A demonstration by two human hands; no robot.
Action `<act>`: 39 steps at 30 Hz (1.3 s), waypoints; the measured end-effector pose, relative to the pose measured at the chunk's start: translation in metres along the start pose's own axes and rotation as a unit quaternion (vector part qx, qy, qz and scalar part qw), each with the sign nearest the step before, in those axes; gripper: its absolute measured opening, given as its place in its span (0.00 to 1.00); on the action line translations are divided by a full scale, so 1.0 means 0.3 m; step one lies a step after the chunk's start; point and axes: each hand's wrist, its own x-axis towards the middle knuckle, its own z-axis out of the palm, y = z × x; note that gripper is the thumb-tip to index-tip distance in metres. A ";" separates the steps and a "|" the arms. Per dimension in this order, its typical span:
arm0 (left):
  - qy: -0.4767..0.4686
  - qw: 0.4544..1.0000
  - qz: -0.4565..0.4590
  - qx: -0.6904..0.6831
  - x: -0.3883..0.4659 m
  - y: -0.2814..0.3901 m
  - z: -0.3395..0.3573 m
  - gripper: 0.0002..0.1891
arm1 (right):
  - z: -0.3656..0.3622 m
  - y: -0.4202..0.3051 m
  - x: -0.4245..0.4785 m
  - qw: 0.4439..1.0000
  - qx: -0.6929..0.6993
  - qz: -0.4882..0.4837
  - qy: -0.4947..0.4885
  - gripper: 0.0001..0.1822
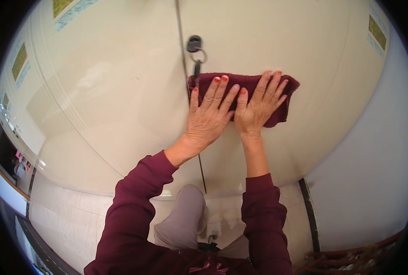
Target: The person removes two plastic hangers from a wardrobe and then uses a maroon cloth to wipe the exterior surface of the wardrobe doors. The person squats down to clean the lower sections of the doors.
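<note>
A maroon cloth lies spread against the cream right-hand cabinet door, beside the seam between the two doors. My left hand presses flat on the cloth's left part, its fingers spread. On the middle and right part rests my right hand, palm down, so the cloth is pinned under both hands. The thumbs are close together. Just above the cloth's left corner, a black lock or key head carries a metal ring. A dark fob hangs from it, its lower end over the cloth.
The left cabinet door has patterned decorative strips. Pale floor tiles lie below the doors. A white wall with a dark skirting strip borders the right side. At the lower right is a reddish rack-like object, blurred.
</note>
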 end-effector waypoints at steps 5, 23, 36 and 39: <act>0.000 0.998 -0.005 0.057 -0.161 0.027 -0.013 0.34 | -0.006 -0.009 -0.251 0.996 0.071 -0.039 -0.033 0.40; -0.089 0.996 0.011 0.006 -0.467 -0.278 -0.114 0.38 | 0.013 -0.259 -0.344 0.954 0.057 -0.230 -0.182 0.33; -0.005 0.999 -0.047 0.002 -0.179 -0.384 -0.212 0.41 | 0.018 -0.372 -0.051 0.971 0.040 -0.221 -0.087 0.34; -0.081 0.997 -0.021 0.000 -0.279 -0.332 -0.180 0.41 | 0.003 -0.323 -0.184 0.963 0.035 -0.220 -0.151 0.33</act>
